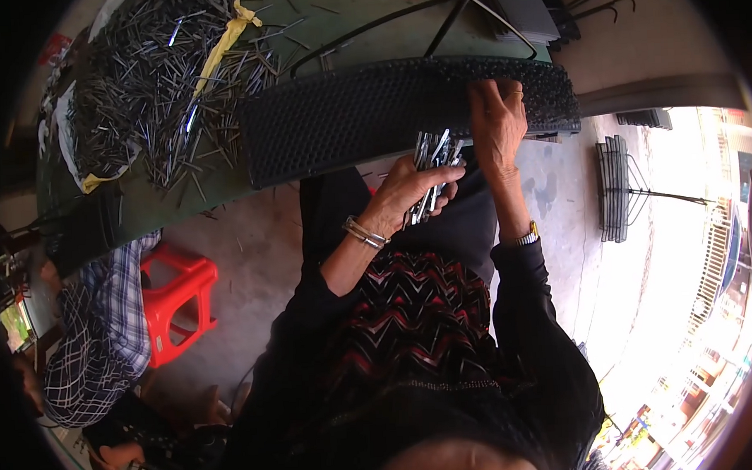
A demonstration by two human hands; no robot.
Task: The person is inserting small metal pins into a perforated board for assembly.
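My left hand [412,192] is closed round a bunch of short, thin metal rods [430,163], their shiny ends sticking out on both sides. It is just off the near edge of a long black block [331,125], whose top is covered with rows of small holes. My right hand [498,123] reaches over the right part of this block, fingers bent down and drawn together on its top. Whatever the fingertips hold, if anything, is hidden. The right end of the block looks rougher, with many small tips showing.
A big heap of loose metal rods [159,73] lies on the green table [152,214] at the left, beside a yellow strip [220,46]. Black bent bars [377,24] stand behind the block. A red stool [179,300] and a person in a checked sleeve [118,310] are at the left.
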